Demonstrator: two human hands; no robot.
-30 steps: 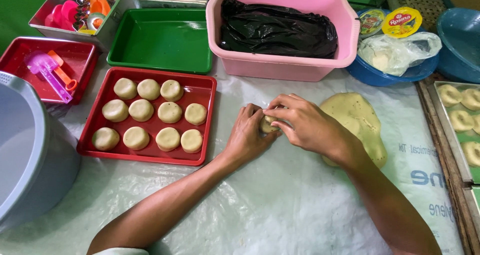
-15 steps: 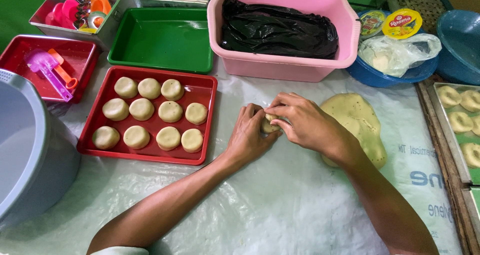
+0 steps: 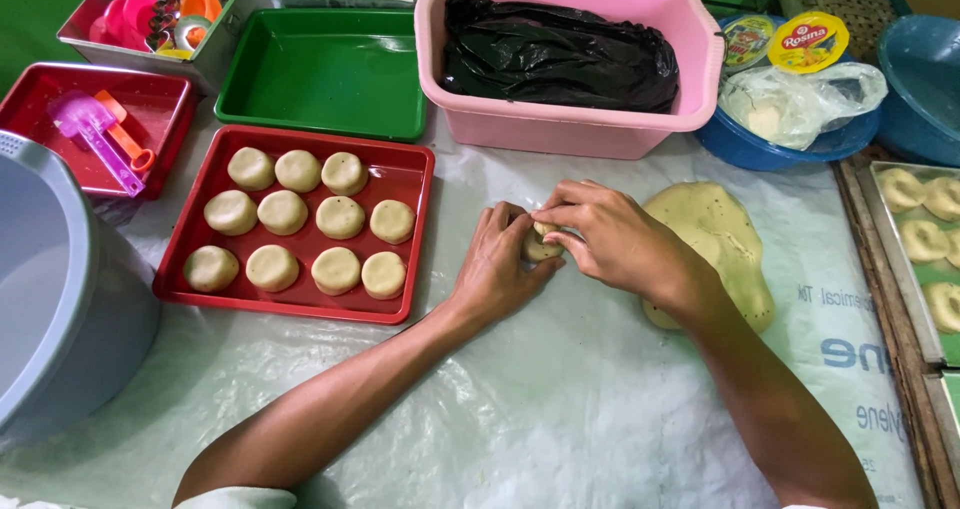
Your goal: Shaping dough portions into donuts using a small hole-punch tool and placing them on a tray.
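Head view, as I log it: my left hand (image 3: 497, 264) and right hand (image 3: 607, 237), both closed around one small dough piece (image 3: 541, 244) above the plastic sheet (image 3: 560, 409). Flattened dough slab (image 3: 715, 239) behind the right wrist. Red tray (image 3: 410, 174), ten dough rounds (image 3: 341, 217).

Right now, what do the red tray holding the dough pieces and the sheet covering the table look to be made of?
The red tray looks like moulded plastic: a glossy, evenly coloured rim with rounded corners. The sheet looks like thin translucent plastic film, wrinkled with soft glare. The piece pinched between the left hand and right hand looks like soft, matte, pale dough.
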